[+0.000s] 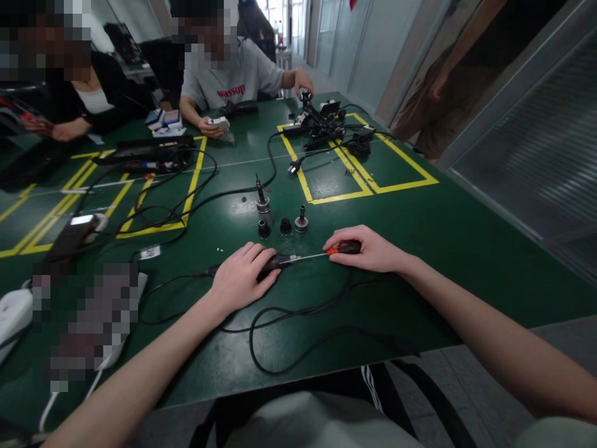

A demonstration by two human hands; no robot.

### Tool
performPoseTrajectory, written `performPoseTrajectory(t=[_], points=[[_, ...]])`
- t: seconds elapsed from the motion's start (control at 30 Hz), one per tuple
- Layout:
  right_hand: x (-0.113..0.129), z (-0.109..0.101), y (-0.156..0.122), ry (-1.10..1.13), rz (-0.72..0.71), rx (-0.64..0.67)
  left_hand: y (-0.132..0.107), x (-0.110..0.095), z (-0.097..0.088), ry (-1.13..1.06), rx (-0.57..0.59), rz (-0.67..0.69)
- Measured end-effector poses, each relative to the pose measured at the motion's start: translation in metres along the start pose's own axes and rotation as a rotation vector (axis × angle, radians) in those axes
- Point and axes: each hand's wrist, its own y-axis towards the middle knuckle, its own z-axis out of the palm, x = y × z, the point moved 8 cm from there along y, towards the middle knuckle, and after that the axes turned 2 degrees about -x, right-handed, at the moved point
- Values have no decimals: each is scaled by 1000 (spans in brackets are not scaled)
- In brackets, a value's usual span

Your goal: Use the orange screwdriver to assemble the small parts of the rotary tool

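Observation:
My left hand is wrapped over a black corded tool body lying on the green table, its kind unclear. A screwdriver with a black and orange handle is in the fingers of my right hand. Its thin shaft points left, and the tip meets or overlaps the open end of the tool body; I cannot tell which. Just beyond my hands stand a tall metal cylindrical part, a short metal part with a stem and two small black caps, one of them a ribbed black cap.
Black cable loops across the table's near side. Phones and a white power strip lie at left. Yellow tape marks rectangles farther back, with a heap of black devices and cords. Two people sit across the table; another stands at right.

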Motion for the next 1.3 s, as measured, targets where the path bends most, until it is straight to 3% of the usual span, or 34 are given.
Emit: performPoseTrajectory(t=[0.2, 0.47, 0.7, 1.3], points=[[-2, 3, 0, -9, 43, 45, -1, 1, -1, -15, 6, -6], [-1, -4, -2, 35, -5, -26, -1, 2, 1, -27, 17, -17], [-2, 2, -3, 20, 32, 41, 0, 1, 2, -28, 41, -33], [-2, 1, 1, 61, 36, 4, -1, 0, -1, -6, -2, 3]])
